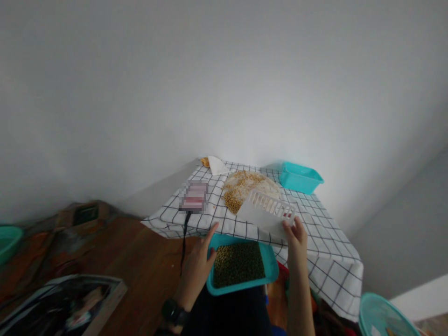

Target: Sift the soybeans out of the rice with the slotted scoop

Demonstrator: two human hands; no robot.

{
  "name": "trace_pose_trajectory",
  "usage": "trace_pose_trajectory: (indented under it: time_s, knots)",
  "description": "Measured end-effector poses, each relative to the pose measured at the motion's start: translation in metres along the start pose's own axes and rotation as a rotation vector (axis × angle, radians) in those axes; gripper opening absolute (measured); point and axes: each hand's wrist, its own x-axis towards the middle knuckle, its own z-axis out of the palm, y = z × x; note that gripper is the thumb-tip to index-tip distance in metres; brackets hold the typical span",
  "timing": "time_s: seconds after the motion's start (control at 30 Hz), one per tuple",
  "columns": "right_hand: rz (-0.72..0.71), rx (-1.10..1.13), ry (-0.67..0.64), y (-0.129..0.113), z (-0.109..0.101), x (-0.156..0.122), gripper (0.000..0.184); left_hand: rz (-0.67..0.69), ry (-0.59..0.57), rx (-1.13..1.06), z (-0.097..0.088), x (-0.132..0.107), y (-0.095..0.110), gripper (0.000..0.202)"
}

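— Where's our teal tray of green beans?
— At six o'clock, low in front of us, just off the near edge of the checked cloth. Our left hand clasps its nine o'clock rim, fingers pressed together.
— And our right hand?
— At the tray's one o'clock, pinching a corner of the tilted white basket. Beyond it, at twelve, we see yellow beans; a teal tub sits at one o'clock.

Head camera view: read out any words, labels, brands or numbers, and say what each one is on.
No text can be read.
Patch on the checked cloth: pixelated, unreadable.
Glossy printed sheet on the floor: too blurred.
On the white slotted basket and teal tray of beans: no markings show.
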Motion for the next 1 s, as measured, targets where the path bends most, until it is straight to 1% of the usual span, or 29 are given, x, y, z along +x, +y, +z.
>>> trace_pose_trajectory:
  time_s: [0.07,0.13,0.23,0.37,0.5,0.73,0.87,1.0]
  knots:
    - [0.009,-0.011,-0.057,0.004,0.005,0.004,0.047,-0.007,-0.011,0.002,-0.001,0.000,0.000,0.063]
    - [0.003,-0.016,-0.079,0.009,0.012,0.013,0.042,-0.012,-0.027,0.009,-0.002,0.000,0.001,0.064]
    - [-0.018,0.002,-0.072,0.015,0.020,0.027,0.037,-0.016,-0.040,0.028,-0.002,0.000,0.000,0.065]
    - [-0.031,0.080,-0.018,0.020,0.022,0.035,0.038,-0.023,-0.044,0.048,0.000,0.001,-0.003,0.066]
    - [-0.021,0.153,0.049,0.023,0.019,0.032,0.039,-0.030,-0.045,0.050,0.001,0.001,-0.004,0.065]
    - [0.013,0.228,0.053,0.018,0.020,0.028,0.041,-0.030,-0.045,0.030,0.000,0.000,-0.002,0.067]
    - [0.027,0.234,-0.010,0.009,0.025,0.019,0.040,-0.029,-0.043,0.022,0.001,0.001,-0.003,0.066]
    - [0.033,0.153,-0.129,0.004,0.043,0.000,0.035,-0.031,-0.051,0.018,-0.001,0.000,-0.002,0.066]
